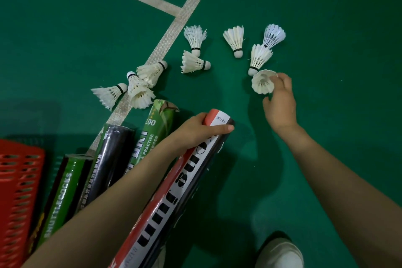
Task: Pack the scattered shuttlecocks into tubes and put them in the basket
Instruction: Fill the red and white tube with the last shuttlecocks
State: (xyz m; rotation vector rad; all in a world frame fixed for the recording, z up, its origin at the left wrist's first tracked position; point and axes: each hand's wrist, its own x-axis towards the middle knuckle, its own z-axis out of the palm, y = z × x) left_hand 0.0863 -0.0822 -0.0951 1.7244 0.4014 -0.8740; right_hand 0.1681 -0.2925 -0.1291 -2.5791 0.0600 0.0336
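Observation:
My left hand (196, 129) grips the top end of a red, white and black shuttlecock tube (180, 191) that slants up from the lower middle. My right hand (279, 102) holds a white shuttlecock (262, 83) by its skirt, feathers facing me, just above the floor. Several more white shuttlecocks lie on the green court: a cluster of three at the left (139, 85), two in the middle (194, 50), and three at the right (236, 39). The red basket (17, 191) stands at the lower left edge.
Three other tubes lie side by side between the basket and my left arm: a green one (63, 200), a black one (111, 159) and a green one with a torn top (156, 128). White court lines (169, 30) cross the floor. A white shoe (280, 252) shows at the bottom.

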